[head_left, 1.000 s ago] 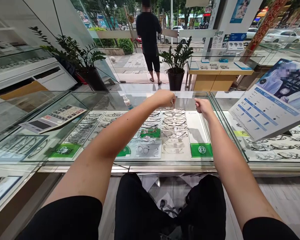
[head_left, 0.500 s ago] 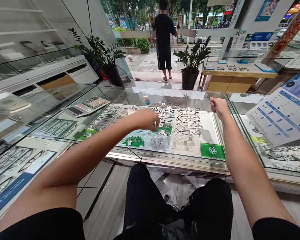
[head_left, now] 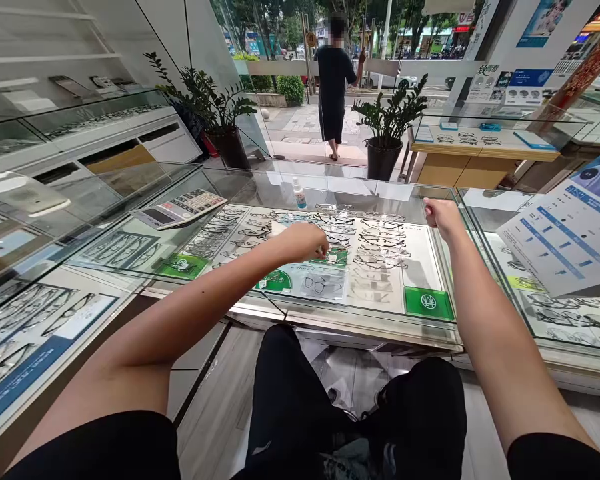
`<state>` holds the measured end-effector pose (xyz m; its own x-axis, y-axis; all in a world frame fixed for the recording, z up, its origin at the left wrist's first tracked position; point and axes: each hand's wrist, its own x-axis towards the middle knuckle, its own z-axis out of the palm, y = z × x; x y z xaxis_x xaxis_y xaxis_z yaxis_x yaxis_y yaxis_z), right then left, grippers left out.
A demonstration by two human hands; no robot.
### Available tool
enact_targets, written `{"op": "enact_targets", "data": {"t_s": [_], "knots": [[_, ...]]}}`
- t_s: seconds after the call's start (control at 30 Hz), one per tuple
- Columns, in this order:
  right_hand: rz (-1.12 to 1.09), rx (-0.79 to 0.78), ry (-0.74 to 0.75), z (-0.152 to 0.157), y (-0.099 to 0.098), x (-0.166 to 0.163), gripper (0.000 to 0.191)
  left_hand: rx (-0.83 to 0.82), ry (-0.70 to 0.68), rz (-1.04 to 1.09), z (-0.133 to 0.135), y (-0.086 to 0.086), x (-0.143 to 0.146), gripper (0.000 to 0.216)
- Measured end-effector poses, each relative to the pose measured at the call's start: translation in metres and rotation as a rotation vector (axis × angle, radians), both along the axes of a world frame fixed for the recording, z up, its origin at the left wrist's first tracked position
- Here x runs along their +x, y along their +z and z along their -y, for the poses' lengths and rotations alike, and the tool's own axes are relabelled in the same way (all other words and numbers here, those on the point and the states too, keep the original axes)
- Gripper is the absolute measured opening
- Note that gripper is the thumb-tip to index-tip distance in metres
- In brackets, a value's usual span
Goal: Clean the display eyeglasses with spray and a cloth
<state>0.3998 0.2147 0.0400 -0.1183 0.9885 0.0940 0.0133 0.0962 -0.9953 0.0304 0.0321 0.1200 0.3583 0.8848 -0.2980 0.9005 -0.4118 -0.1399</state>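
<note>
I sit before a glass display counter point(head_left: 433, 333) with rows of eyeglass frames point(head_left: 380, 241) under its top. My left hand point(head_left: 304, 241) rests on the glass near the middle, fingers curled down, with a pale scrap showing at its far side. My right hand point(head_left: 443, 215) lies at the far right of the same pane, closed in a loose fist. Whatever either hand holds is hidden. Green brand cards point(head_left: 429, 302) lie inside the case.
A calculator point(head_left: 180, 208) lies on the glass at the left and a small bottle point(head_left: 299, 193) stands at the far edge. A price board point(head_left: 563, 237) leans at the right. Two potted plants point(head_left: 390, 123) and a person in black point(head_left: 334, 83) are by the entrance.
My left hand has pulled back from the far edge toward the middle of the glass. The right hand stays at the far right. My view has swung left, and the person is walking away.
</note>
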Motion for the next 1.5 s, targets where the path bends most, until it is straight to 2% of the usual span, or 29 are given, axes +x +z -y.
{"op": "enact_targets", "data": {"t_s": [0.5,0.73,0.83,0.97,1.1,1.27,1.37,1.5], "knots": [[0.022,-0.01,0.017,0.003,0.003,0.0,0.05,0.025,-0.011,0.02,-0.005,-0.002,0.001,0.019],[-0.011,-0.007,0.014,0.004,0.003,-0.001,0.05,0.002,-0.017,0.154,-0.002,0.003,-0.006,0.019],[-0.047,0.016,-0.003,0.002,0.006,0.0,0.048,-0.077,-0.032,0.333,-0.003,0.017,-0.016,0.012],[-0.113,0.087,-0.061,0.003,0.014,0.0,0.048,-0.214,-0.114,0.733,-0.007,0.043,-0.023,0.02],[-0.16,0.125,-0.066,0.011,0.021,-0.008,0.046,-0.158,-0.127,1.094,-0.018,0.056,-0.014,0.028],[-0.196,0.113,-0.001,0.025,0.027,-0.023,0.05,-0.112,0.021,1.468,-0.043,0.04,0.016,0.035],[-0.221,0.098,0.036,0.03,0.031,-0.029,0.054,-0.08,0.073,1.622,-0.056,0.027,0.039,0.037],[-0.248,0.109,0.065,0.038,0.04,-0.038,0.058,0.045,0.108,1.759,-0.066,0.013,0.062,0.043]]}}
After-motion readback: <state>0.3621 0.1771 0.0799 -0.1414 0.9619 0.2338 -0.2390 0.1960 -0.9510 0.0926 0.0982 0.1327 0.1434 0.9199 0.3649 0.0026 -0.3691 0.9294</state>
